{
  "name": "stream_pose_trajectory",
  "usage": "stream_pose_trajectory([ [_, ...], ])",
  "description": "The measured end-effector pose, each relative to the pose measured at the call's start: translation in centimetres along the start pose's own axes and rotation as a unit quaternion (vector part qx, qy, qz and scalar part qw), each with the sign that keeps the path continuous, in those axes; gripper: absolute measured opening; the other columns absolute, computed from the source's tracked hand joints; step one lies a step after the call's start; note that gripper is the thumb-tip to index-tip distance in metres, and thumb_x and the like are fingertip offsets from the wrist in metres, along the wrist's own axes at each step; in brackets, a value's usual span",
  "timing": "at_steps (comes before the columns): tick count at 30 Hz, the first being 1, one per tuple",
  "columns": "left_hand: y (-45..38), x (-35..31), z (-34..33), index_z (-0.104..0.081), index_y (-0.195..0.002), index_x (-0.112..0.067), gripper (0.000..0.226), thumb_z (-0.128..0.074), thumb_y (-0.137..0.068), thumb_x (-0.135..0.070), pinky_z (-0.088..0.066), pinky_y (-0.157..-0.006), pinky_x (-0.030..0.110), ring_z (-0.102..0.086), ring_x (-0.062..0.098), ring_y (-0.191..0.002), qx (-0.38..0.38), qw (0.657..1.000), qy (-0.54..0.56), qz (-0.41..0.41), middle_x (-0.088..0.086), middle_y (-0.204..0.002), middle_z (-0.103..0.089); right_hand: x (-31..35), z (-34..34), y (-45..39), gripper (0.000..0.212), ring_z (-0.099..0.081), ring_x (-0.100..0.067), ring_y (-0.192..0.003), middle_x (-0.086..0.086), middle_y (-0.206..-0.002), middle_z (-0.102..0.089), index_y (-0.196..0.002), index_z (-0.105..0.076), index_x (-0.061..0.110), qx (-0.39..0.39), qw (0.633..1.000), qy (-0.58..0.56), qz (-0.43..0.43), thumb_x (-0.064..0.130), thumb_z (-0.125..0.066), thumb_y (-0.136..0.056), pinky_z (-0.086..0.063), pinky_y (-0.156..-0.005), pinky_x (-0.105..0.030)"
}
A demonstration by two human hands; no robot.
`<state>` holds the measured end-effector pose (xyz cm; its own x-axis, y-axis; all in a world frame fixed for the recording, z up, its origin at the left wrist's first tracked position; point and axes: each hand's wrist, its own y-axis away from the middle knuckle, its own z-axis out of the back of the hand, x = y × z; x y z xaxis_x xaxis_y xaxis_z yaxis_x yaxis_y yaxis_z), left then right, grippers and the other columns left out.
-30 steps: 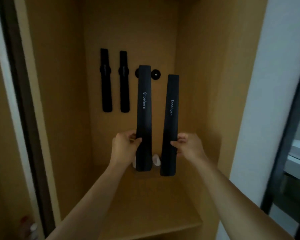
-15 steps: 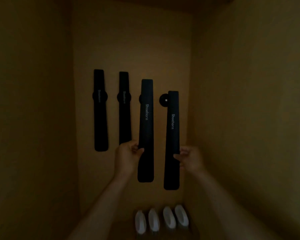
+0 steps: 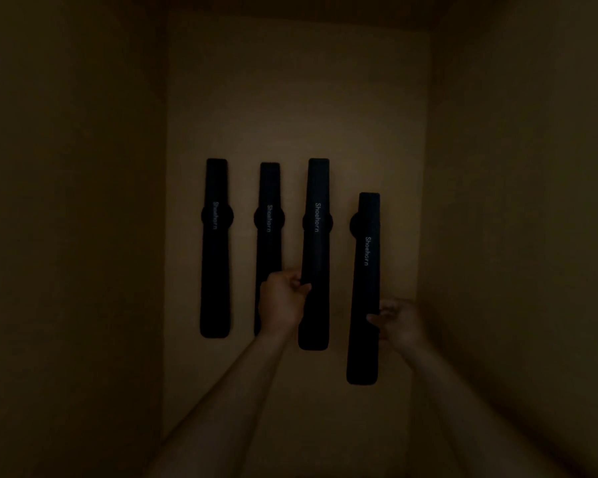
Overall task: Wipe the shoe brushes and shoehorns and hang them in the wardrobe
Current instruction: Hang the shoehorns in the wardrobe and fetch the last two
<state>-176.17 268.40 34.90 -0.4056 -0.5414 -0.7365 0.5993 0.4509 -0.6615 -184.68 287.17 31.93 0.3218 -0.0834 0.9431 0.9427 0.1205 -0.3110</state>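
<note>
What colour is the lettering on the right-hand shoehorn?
Pale grey-white on the black shoehorn, head view.

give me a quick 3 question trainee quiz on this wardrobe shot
1. How many shoehorns show against the back wall?
2. True or false: the right hand holds nothing.
3. Which shoehorn sits lowest? A far-left shoehorn B second shoehorn C third shoehorn D rightmost shoehorn

Key
1. Four.
2. False: it pinches the rightmost shoehorn; the left hand grips the third.
3. D.
</note>
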Motion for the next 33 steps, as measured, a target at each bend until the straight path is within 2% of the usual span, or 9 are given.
stream_pose_trajectory([
  [4, -1.8, 0.2, -1.5, -0.072, -0.078, -0.024, 0.020, -0.069, -0.089, -0.007, -0.061, -0.075, 0.038, -0.070, 0.016, -0.079, 0.005, 0.999, -0.004, 0.036, -0.002, -0.079, -0.072, -0.1, 0.3, -1.4, 0.030, -0.060, -0.015, -0.061, -0.001, -0.074, -0.062, -0.075, -0.063, 0.016, -0.003, 1.000, -0.020, 0.011, -0.009, -0.061, -0.091, -0.050, -0.044, -0.025],
  [7, -2.5, 1.0, -2.3, -0.072, -0.079, -0.011, 0.010, -0.071, -0.087, -0.006, -0.060, -0.075, 0.040, -0.071, 0.024, -0.079, -0.007, 0.998, -0.025, 0.053, 0.010, -0.080, -0.073, -0.3, 0.3, -2.2, 0.029, -0.060, -0.016, -0.064, -0.001, -0.075, -0.061, -0.076, -0.064, 0.017, -0.004, 0.999, -0.025, 0.022, -0.008, -0.063, -0.090, -0.053, -0.051, -0.030],
  [9, -2.7, 1.4, -2.4, -0.070, -0.076, -0.006, 0.010, -0.074, -0.085, -0.008, -0.057, -0.069, 0.035, -0.068, 0.020, -0.072, -0.022, 0.998, -0.049, 0.041, 0.015, -0.079, -0.072, -0.4, 0.1, -2.8, 0.031, -0.059, -0.015, -0.064, 0.000, -0.075, -0.060, -0.076, -0.064, 0.018, -0.006, 0.999, -0.032, 0.019, -0.009, -0.063, -0.090, -0.053, -0.053, -0.030],
  [12, -2.9, 1.4, -2.5, -0.071, -0.074, -0.001, 0.016, -0.074, -0.085, -0.012, -0.051, -0.060, 0.029, -0.064, 0.017, -0.066, -0.029, 0.994, -0.107, 0.015, 0.013, -0.073, -0.071, -0.4, 0.0, -3.7, 0.027, -0.059, -0.016, -0.068, -0.001, -0.079, -0.059, -0.079, -0.063, 0.016, -0.013, 0.999, -0.046, 0.010, -0.009, -0.064, -0.089, -0.052, -0.051, -0.028],
  [15, -2.7, 1.2, -2.4, -0.064, -0.071, -0.001, 0.020, -0.069, -0.089, -0.010, -0.047, -0.054, 0.026, -0.063, 0.019, -0.065, -0.022, 0.989, -0.145, 0.008, 0.009, -0.070, -0.066, -0.4, -0.1, -4.3, 0.017, -0.061, -0.020, -0.078, -0.004, -0.088, -0.059, -0.093, -0.062, 0.010, -0.015, 0.999, -0.044, 0.004, -0.005, -0.067, -0.088, -0.048, -0.050, -0.026],
  [22, -2.4, 1.5, -2.1, -0.043, -0.057, -0.013, 0.040, -0.064, -0.091, -0.006, -0.042, -0.053, 0.025, -0.058, 0.022, -0.061, -0.022, 0.980, -0.197, -0.011, 0.002, -0.061, -0.053, 0.3, -0.4, -5.5, 0.030, -0.060, -0.012, -0.063, 0.001, -0.074, -0.061, -0.075, -0.062, 0.021, -0.014, 0.999, -0.021, 0.027, -0.005, -0.067, -0.088, -0.047, -0.044, -0.022],
  [26, -2.7, 1.6, -1.9, -0.062, -0.071, 0.001, 0.022, -0.064, -0.092, -0.008, -0.057, -0.060, 0.036, -0.063, 0.022, -0.066, -0.013, 0.980, -0.198, -0.014, 0.010, -0.071, -0.064, 1.2, -0.6, -6.3, 0.030, -0.061, -0.018, -0.071, -0.001, -0.078, -0.061, -0.075, -0.060, 0.023, -0.027, 0.999, 0.016, 0.037, -0.002, -0.071, -0.085, -0.052, -0.055, -0.030],
  [31, -2.7, 1.5, -1.9, -0.066, -0.077, 0.005, 0.019, -0.065, -0.091, -0.007, -0.058, -0.061, 0.038, -0.065, 0.023, -0.067, -0.010, 0.979, -0.202, -0.019, 0.013, -0.074, -0.067, 2.6, -0.5, -7.1, 0.030, -0.066, -0.026, -0.071, -0.003, -0.074, -0.064, -0.069, -0.060, 0.023, -0.052, 0.996, 0.053, 0.042, 0.002, -0.078, -0.081, -0.060, -0.068, -0.056],
  [33, -2.7, 1.5, -1.8, -0.064, -0.075, 0.004, 0.021, -0.066, -0.092, -0.008, -0.055, -0.057, 0.034, -0.063, 0.021, -0.065, -0.009, 0.979, -0.203, -0.020, 0.011, -0.071, -0.066, 2.4, -0.4, -7.0, 0.031, -0.069, -0.031, -0.075, -0.005, -0.073, -0.065, -0.066, -0.058, 0.023, -0.072, 0.994, 0.070, 0.052, 0.004, -0.079, -0.079, -0.059, -0.070, -0.058],
])
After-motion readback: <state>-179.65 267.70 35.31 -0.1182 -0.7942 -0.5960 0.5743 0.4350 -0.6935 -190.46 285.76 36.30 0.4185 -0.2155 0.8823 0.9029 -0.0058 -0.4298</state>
